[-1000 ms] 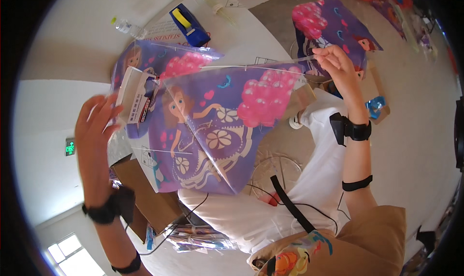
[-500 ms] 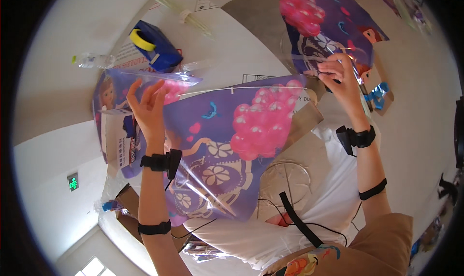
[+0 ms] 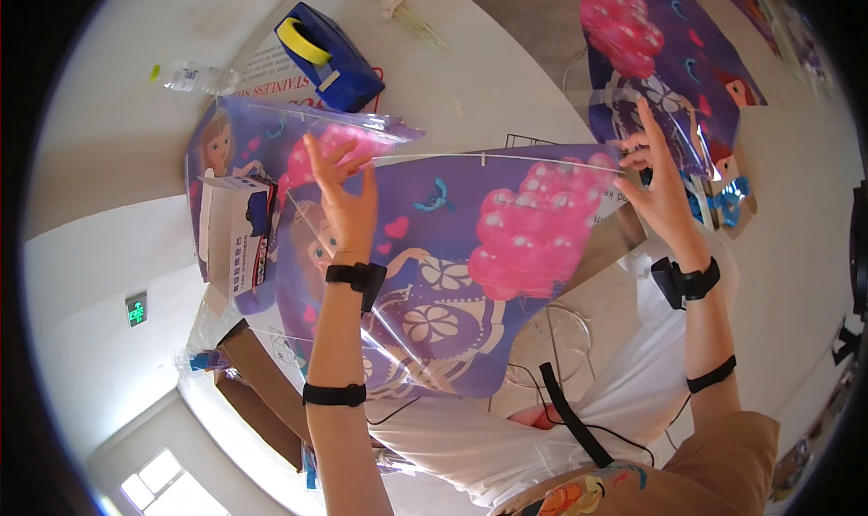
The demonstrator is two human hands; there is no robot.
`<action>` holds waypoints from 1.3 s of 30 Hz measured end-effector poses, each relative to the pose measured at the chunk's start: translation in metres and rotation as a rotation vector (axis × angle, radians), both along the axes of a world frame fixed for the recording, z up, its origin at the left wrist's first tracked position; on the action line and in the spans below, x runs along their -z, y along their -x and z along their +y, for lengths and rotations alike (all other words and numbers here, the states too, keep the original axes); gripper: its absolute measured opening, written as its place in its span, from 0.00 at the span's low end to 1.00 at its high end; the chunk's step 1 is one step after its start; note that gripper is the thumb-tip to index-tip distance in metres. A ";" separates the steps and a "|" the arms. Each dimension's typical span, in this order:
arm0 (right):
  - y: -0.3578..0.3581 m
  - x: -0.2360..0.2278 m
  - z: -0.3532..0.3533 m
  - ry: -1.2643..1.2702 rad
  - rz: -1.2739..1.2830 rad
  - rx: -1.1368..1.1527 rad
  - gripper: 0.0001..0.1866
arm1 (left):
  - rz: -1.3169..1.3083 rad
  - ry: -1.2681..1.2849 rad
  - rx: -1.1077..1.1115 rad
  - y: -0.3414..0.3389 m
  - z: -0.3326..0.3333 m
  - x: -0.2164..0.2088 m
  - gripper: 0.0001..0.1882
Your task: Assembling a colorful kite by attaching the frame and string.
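A purple plastic kite sheet (image 3: 452,217), printed with pink balloons and a cartoon figure, spreads across my lap. A thin white rod (image 3: 533,160) runs along its upper edge, with a small white clip near the middle. My left hand (image 3: 345,204) lies over the sheet's left part near the rod's left end, fingers stretched and apart. At the sheet's right corner is my right hand (image 3: 653,168), index finger extended, thumb and other fingers parted about the rod's end. Whether those fingertips touch the rod, I cannot tell.
A blue tape dispenser (image 3: 339,68) with yellow core stands at upper left, near a clear bottle (image 3: 194,77). A small white box (image 3: 233,236) rests on another printed sheet (image 3: 212,145). One more sheet (image 3: 674,64) lies at upper right, and a bundle of pale sticks (image 3: 398,9) beyond.
My right hand has moved down from the far printed sheet to the right corner of the near one, its fingers opening. The left hand has shifted right over the near sheet. The view has turned slightly.
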State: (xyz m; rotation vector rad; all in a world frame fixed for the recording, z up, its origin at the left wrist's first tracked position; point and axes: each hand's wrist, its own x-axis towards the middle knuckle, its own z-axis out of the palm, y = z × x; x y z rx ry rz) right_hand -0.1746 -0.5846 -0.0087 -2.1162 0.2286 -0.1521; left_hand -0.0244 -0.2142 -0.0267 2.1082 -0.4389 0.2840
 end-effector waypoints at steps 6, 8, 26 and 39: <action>0.001 0.003 -0.001 -0.008 0.026 0.006 0.55 | 0.007 -0.133 0.083 -0.001 -0.003 0.007 0.51; 0.000 0.003 -0.004 0.000 0.022 0.005 0.54 | 0.011 -0.172 0.074 -0.001 -0.006 0.005 0.49; -0.002 0.007 -0.003 -0.004 -0.089 -0.020 0.51 | -0.043 -0.385 0.023 -0.003 -0.006 0.009 0.46; -0.003 0.008 -0.003 0.002 -0.077 -0.017 0.53 | -0.359 -0.775 0.177 -0.010 -0.006 0.001 0.44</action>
